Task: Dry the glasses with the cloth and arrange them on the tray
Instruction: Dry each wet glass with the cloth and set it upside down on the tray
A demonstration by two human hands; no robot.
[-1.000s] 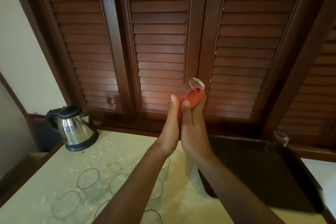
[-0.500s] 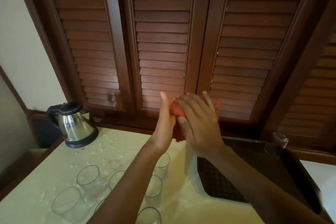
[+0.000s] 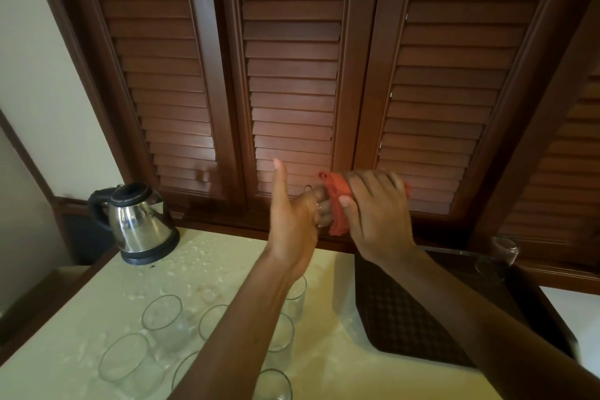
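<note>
A clear glass is held in the air above the counter, mostly hidden by my hands and the orange cloth. My left hand grips one end of it, thumb pointing up. My right hand is wrapped over the cloth, which covers the rest of the glass. Several clear glasses stand on the wet cream counter at the lower left. A dark patterned tray lies at the right, with one glass at its far corner.
A steel kettle on a black base stands at the counter's back left. Brown louvered shutters rise behind the counter. Water drops lie scattered over the counter top around the glasses.
The glass was turned from pointing upward to lying sideways between my hands. My right hand moved over the top of the cloth and shifted right; the left thumb now sticks up.
</note>
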